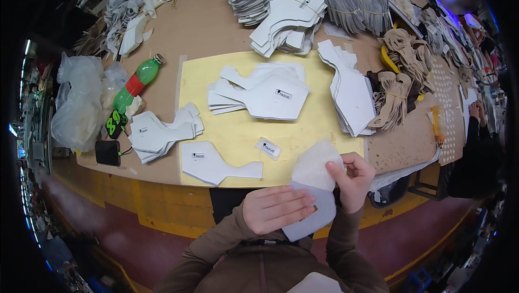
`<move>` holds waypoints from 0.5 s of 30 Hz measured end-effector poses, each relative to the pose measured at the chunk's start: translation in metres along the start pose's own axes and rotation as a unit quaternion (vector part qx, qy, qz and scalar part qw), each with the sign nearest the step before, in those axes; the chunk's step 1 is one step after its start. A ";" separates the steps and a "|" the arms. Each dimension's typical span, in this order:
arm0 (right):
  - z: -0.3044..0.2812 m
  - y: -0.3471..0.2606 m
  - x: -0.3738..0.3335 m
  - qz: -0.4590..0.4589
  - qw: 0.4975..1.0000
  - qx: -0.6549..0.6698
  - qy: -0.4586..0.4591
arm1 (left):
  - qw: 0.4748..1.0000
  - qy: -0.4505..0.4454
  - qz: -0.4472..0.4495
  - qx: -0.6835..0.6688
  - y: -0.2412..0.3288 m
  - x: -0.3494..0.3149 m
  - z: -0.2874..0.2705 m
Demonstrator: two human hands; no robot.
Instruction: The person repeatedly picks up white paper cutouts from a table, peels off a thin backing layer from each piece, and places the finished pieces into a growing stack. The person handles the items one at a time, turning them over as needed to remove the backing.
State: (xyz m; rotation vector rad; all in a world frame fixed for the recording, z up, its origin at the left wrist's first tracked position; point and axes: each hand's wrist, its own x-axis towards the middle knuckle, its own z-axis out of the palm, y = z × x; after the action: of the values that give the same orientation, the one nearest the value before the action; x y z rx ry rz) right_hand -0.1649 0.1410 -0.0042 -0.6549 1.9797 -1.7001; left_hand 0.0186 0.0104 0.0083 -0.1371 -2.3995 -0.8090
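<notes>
Near the table's front edge my right hand [354, 179] pinches a thin, whitish cut piece [318, 164] between thumb and fingers. Below it, and partly overlapped by it, is a grey-lilac cut piece [316, 222] with a small dark mark; I cannot tell whether the two are joined. My left hand [277, 209] lies flat across the grey-lilac piece, fingers stretched out, hiding part of it. Just beyond my hands a small clear label card [268, 148] rests on the yellow sheet [216, 128]. Left of it lies a single white shoe-upper-shaped piece [213, 164] with a dark label.
White cut pieces lie in a central stack [278, 95], a right stack [348, 90] and a left stack [162, 132]. Farther back are banded bundles [289, 17]. A green bottle [136, 83], plastic bag [78, 103] and black phone [108, 153] sit left; beige bundles [392, 101] and an orange bottle [438, 122] right.
</notes>
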 end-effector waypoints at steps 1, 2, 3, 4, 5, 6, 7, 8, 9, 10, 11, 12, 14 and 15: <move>-0.003 0.004 0.001 0.052 0.998 0.022 0.018 | 1.000 -0.002 0.020 -0.011 0.000 0.001 -0.003; -0.006 0.009 0.003 0.087 0.995 0.047 0.020 | 0.999 -0.010 0.035 -0.020 0.001 0.003 -0.005; -0.010 0.013 0.008 0.077 0.996 0.019 0.046 | 0.999 0.006 0.035 -0.029 0.002 0.003 -0.008; -0.014 0.015 0.012 0.050 0.997 -0.003 0.056 | 0.999 0.016 0.029 -0.034 0.004 0.003 -0.010; -0.015 0.017 0.015 0.045 0.995 -0.031 0.086 | 0.999 0.036 0.025 -0.031 0.005 0.003 -0.013; -0.014 0.017 0.017 -0.031 0.994 -0.074 0.070 | 0.998 0.039 -0.001 -0.046 0.006 0.003 -0.014; -0.015 0.014 0.016 -0.083 0.986 -0.124 0.078 | 0.997 0.051 -0.025 -0.058 0.006 0.004 -0.013; -0.014 0.009 0.015 -0.135 0.972 -0.171 0.090 | 0.994 0.073 -0.041 -0.072 0.005 0.005 -0.011; -0.015 0.002 0.014 -0.161 0.974 -0.152 0.048 | 0.989 0.093 -0.078 -0.085 0.004 0.007 -0.007; -0.013 -0.004 0.012 -0.184 0.974 -0.126 -0.026 | 0.985 0.093 -0.110 -0.099 0.002 0.007 -0.005; -0.014 -0.013 0.009 -0.205 0.968 -0.102 -0.100 | 0.978 0.092 -0.143 -0.118 0.000 0.008 -0.003; -0.015 -0.021 0.006 -0.235 0.954 -0.092 -0.159 | 0.970 0.089 -0.176 -0.141 -0.002 0.007 -0.002; -0.014 -0.030 0.005 -0.161 0.940 -0.130 -0.269 | 0.958 0.101 -0.227 -0.144 -0.002 0.006 -0.002; -0.012 -0.030 0.005 -0.134 0.933 -0.138 -0.304 | 0.951 0.098 -0.254 -0.147 -0.003 0.004 -0.003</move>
State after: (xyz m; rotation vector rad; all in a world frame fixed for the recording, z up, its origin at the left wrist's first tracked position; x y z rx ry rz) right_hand -0.1740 0.1432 0.0272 -1.4145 1.7279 -1.1437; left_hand 0.0157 0.0060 0.0111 0.4428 -2.1323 -1.3445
